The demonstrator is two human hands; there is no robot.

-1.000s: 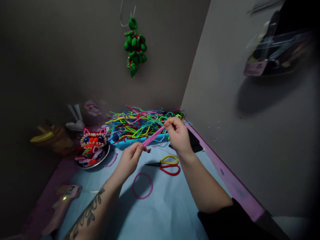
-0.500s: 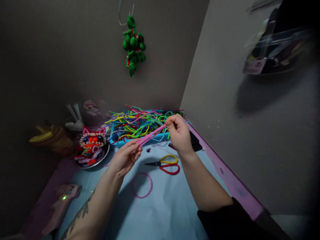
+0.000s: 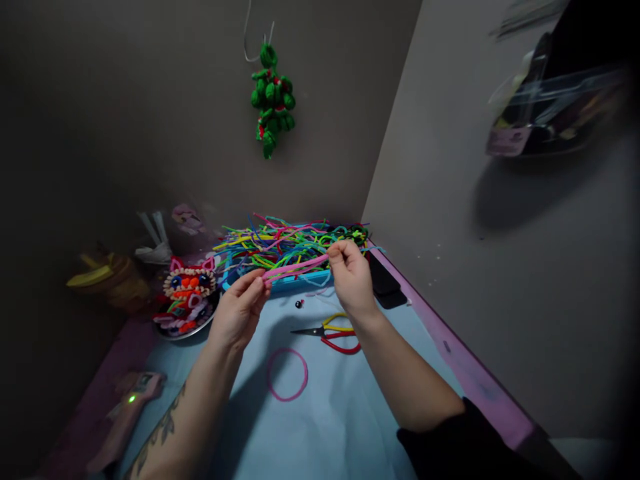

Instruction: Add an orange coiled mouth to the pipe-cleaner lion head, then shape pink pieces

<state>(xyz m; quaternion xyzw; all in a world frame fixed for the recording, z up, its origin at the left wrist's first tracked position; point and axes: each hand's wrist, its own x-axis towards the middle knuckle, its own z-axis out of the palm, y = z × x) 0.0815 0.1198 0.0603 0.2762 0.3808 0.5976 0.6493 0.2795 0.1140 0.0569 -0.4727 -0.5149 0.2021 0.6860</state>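
A few pink pipe cleaners stretch between my two hands, held above the table. My left hand pinches their left ends between thumb and fingers. At the other end, my right hand grips them with thumb and bent fingers. Below lies a pink ring, apparently of the same fuzzy material, flat on the blue sheet. Scissors with one yellow and one red handle rest under my right wrist, blades pointing left. A small black bead-like piece sits near them.
Behind my hands stands a blue basket heaped with colourful pipe cleaners. Fuzzy red and orange figures sit in a metal bowl at left, near a pink glue gun. A black phone-like slab lies right. Green decoration hangs above.
My left hand has moved left and slightly up, so the pink strands lie closer to level. My right hand has shifted slightly down, keeping its grip. The camera view has shifted a little.
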